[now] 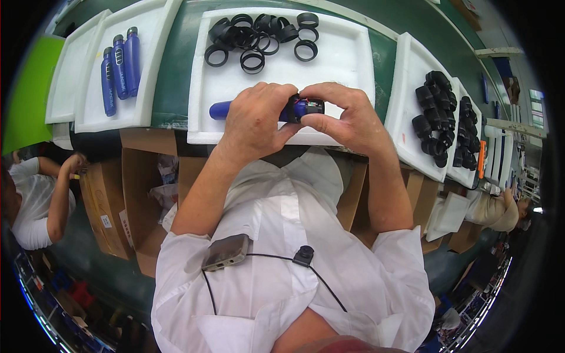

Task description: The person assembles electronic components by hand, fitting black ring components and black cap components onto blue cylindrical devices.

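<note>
Over the white foam tray (203, 120) in front of me, a long blue tube (219, 110) with a black end lies level between my hands; its exact kind is unclear. My left hand (254, 117) wraps round the tube's middle, its thumb and fingers closed and hiding much of it. Thumb and forefinger of my right hand (351, 116) pinch the black end piece (315, 106). Between the two hands a short dark blue stretch shows. Several loose black rings (252, 60) lie behind my hands in the same tray.
At the left, several finished-looking blue tubes (132, 62) lie in a foam tray (88, 117). Foam trays at the right hold many black caps (435, 112). Cardboard boxes (106, 206) stand below the green bench (176, 76). Other people (41, 200) work at both sides.
</note>
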Action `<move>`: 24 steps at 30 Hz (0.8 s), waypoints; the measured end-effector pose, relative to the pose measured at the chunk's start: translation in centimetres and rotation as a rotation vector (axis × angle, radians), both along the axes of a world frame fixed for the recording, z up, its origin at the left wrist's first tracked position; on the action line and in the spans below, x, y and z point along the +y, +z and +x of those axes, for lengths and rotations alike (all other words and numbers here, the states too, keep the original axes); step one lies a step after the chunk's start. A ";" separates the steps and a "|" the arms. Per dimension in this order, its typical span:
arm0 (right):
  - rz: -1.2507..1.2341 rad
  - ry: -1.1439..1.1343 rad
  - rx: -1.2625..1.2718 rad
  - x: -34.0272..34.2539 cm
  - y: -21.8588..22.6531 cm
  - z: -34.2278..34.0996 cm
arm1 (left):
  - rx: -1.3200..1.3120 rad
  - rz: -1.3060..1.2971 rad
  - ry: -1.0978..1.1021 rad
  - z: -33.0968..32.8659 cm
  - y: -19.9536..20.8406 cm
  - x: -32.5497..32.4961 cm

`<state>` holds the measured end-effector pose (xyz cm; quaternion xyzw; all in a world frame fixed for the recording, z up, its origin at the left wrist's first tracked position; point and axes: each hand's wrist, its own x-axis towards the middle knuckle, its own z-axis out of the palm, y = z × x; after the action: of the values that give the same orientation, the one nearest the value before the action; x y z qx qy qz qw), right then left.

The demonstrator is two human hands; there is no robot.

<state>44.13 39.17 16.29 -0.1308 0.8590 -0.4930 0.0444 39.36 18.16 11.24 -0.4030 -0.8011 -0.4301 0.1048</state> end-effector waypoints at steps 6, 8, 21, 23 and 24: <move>-0.196 -0.161 -0.062 0.1 -1.0 1.6 | -0.039 -0.102 -0.061 0.3 1.6 1.3; -0.212 -0.162 -0.155 -0.9 -1.0 1.2 | -0.033 -0.075 -0.032 0.4 1.0 0.7; 1.186 -0.666 0.157 16.4 -0.9 9.0 | -0.058 -0.037 0.006 0.1 2.0 0.9; 1.281 -0.556 -0.002 19.0 -1.7 9.9 | -0.053 -0.002 -0.042 -0.2 1.7 1.3; 1.315 -0.552 -0.013 19.4 -1.9 10.3 | -0.037 0.001 -0.042 -0.1 1.6 1.7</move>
<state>54.40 58.56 14.41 0.1484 0.9799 0.1333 -0.0074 39.21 19.86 12.82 -0.4119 -0.7938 -0.4400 0.0812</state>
